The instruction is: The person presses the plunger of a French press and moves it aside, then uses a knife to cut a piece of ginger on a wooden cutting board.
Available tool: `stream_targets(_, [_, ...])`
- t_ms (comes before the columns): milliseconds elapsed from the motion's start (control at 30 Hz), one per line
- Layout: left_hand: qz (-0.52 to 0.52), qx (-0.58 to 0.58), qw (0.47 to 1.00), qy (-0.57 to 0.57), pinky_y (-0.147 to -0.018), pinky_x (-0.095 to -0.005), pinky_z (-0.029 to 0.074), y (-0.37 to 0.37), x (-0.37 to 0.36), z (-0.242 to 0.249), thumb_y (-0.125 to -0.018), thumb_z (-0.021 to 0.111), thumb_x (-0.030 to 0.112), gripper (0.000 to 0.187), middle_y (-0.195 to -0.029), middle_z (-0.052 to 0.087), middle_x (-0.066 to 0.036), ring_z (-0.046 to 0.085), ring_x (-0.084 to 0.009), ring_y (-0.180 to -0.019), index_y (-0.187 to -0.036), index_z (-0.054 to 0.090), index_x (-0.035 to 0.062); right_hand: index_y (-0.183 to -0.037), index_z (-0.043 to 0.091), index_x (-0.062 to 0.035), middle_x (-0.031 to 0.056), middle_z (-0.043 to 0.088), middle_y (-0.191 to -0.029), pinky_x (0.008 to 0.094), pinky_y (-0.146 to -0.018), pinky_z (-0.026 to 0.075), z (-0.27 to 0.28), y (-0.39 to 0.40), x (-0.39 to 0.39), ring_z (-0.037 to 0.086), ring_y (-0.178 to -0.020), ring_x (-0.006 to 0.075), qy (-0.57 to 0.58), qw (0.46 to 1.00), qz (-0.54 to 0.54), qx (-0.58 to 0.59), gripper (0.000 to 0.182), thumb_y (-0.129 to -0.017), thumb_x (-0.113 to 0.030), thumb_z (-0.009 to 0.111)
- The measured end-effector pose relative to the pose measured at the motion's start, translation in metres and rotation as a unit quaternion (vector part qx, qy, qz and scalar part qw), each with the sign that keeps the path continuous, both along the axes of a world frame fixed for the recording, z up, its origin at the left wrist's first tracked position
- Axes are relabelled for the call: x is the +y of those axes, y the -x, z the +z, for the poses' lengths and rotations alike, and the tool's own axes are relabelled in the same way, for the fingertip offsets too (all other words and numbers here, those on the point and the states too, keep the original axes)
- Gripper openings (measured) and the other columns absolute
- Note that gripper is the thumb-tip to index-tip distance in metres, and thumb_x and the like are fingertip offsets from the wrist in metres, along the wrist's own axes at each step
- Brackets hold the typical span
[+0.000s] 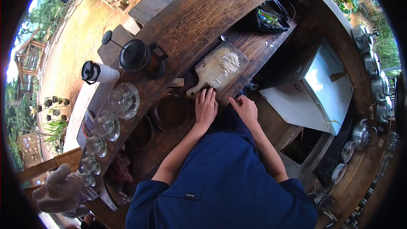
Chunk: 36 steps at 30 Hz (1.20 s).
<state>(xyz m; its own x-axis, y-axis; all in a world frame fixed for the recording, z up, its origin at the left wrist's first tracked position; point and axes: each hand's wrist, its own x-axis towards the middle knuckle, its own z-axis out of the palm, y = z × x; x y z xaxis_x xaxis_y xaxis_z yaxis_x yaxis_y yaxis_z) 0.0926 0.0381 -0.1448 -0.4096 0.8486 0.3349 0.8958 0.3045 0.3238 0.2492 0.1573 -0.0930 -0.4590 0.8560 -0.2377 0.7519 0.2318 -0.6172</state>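
Note:
A wooden cutting board (205,68) with a handle lies on the lower counter in front of me. Thin pale strips (230,62) are heaped on its far part, with a smaller bunch nearer me. My left hand (206,107) rests at the board's near edge beside the handle, fingers stretched out and holding nothing. To the right, my right hand (246,108) is at the counter's edge with thumb and forefinger pinched together; whatever may be between them is too small to make out. A spoon (224,38) lies beyond the board.
Left of the board are a round dark tray (170,109) and a small comb-like wooden piece (177,82). The raised bar carries a French press (142,57), a white tumbler (99,72) and several glass cups on saucers (124,100). A black plastic bag (271,17) sits far right, above a white cabinet (326,85).

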Motion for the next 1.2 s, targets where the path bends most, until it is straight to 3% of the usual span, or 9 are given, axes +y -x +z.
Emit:
stream_targets(300, [-0.006, -0.003, 1.000, -0.013, -0.114, -0.0506, 0.045, 0.002, -0.001, -0.004, -0.091, 0.070, 0.012, 0.040, -0.140, 0.066, -0.009, 0.057, -0.0330, -0.133, -0.129, 0.070, 0.0011, -0.082, 0.072, -0.0033, 0.0071, 0.075, -0.069, 0.0407, -0.068, 0.058, -0.008, 0.007, 0.001, 0.076, -0.068, 0.0286, 0.020, 1.000, -0.007, 0.011, 0.053, -0.095, -0.054, 0.078])
stream_targets(367, [-0.009, -0.001, 1.000, -0.012, -0.114, -0.0503, 0.045, 0.002, 0.000, -0.004, -0.090, 0.070, 0.012, 0.041, -0.140, 0.066, -0.009, 0.057, -0.0327, -0.133, -0.130, 0.070, 0.0011, -0.086, 0.073, -0.0033, 0.0122, 0.077, -0.075, 0.0463, -0.071, 0.060, -0.007, 0.013, 0.003, 0.077, -0.076, 0.0357, 0.034, 0.999, -0.002, 0.004, 0.057, -0.094, -0.059, 0.077])
stream_targets(600, [-0.010, -0.023, 1.000, -0.013, -0.113, -0.0489, 0.044, 0.002, -0.003, 0.004, -0.089, 0.070, 0.011, 0.042, -0.139, 0.065, -0.009, 0.056, -0.0313, -0.133, -0.130, 0.069, 0.0015, -0.088, 0.075, -0.0027, 0.0139, 0.077, -0.076, 0.0478, -0.072, 0.060, -0.007, 0.023, 0.007, 0.076, -0.076, 0.0389, -0.021, 1.000, 0.002, 0.012, 0.059, -0.093, -0.062, 0.077])
stream_targets(1000, [0.000, -0.014, 1.000, -0.026, -0.113, -0.0483, 0.045, 0.003, -0.003, -0.004, -0.094, 0.068, 0.014, 0.035, -0.138, 0.067, -0.008, 0.058, -0.0314, -0.132, -0.127, 0.071, 0.0016, -0.085, 0.073, -0.0053, 0.0066, 0.076, -0.069, 0.0423, -0.071, 0.059, -0.006, 0.003, -0.009, 0.077, -0.073, 0.0308, 0.027, 0.999, -0.010, 0.012, 0.053, -0.097, -0.057, 0.075])
stream_targets(1067, [-0.001, -0.018, 1.000, -0.024, -0.113, -0.0485, 0.044, 0.004, -0.002, -0.003, -0.094, 0.068, 0.014, 0.035, -0.138, 0.067, -0.008, 0.057, -0.0313, -0.133, -0.127, 0.071, 0.0016, -0.081, 0.071, -0.0031, 0.0062, 0.074, -0.068, 0.0376, -0.065, 0.055, -0.010, 0.004, -0.010, 0.073, -0.064, 0.0235, 0.022, 0.999, -0.014, 0.022, 0.052, -0.097, -0.052, 0.078])
stream_targets(1200, [-0.003, -0.011, 1.000, -0.003, -0.114, -0.0488, 0.044, 0.004, -0.004, -0.002, -0.093, 0.068, 0.014, 0.036, -0.139, 0.067, -0.007, 0.056, -0.0305, -0.135, -0.128, 0.071, 0.0016, -0.081, 0.070, -0.0030, 0.0063, 0.074, -0.067, 0.0376, -0.065, 0.055, -0.008, 0.004, -0.010, 0.073, -0.064, 0.0232, 0.029, 0.999, -0.015, 0.025, 0.052, -0.097, -0.052, 0.078])
